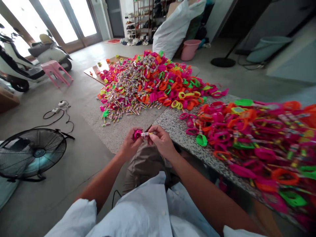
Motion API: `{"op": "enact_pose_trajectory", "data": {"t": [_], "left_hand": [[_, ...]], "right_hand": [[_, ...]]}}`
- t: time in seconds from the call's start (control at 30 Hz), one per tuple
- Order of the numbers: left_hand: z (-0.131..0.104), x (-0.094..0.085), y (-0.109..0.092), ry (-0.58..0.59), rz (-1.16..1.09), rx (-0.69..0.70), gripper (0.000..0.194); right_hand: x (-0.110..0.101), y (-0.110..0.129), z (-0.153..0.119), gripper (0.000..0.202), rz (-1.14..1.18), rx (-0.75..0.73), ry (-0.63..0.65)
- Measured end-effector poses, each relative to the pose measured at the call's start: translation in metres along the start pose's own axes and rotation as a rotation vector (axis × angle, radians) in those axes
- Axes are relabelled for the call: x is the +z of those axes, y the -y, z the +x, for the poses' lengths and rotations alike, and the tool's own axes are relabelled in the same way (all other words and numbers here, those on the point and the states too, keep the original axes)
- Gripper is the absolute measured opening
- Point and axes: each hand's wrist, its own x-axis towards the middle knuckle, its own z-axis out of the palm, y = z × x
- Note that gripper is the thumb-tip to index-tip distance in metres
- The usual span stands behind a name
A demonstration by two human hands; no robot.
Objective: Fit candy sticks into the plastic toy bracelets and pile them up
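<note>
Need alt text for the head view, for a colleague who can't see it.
The left hand holds a small pink piece and the right hand a white printed tube. A colorful heap lies ahead; another heap lies on a speckled slab at right.

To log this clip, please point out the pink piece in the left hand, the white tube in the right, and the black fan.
Pink piece (136, 133): head view, on its rim.
White tube (144, 134): head view, on its side.
Black fan (39, 152): head view, on its hub.
</note>
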Motion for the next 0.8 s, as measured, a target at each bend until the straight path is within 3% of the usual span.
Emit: {"op": "enact_pose_trajectory", "data": {"t": [0.37, 0.8], "left_hand": [[0.003, 0.024, -0.019, 0.048, 0.223, 0.181, 0.029], [0.003, 0.026, -0.021, 0.172, 0.254, 0.373, 0.028]], "right_hand": [[-0.021, 0.021, -0.030, 0.016, -0.065, -0.048, -0.113], [-0.023, 0.018, -0.035, 0.019, 0.007, -0.066, -0.139]]}}
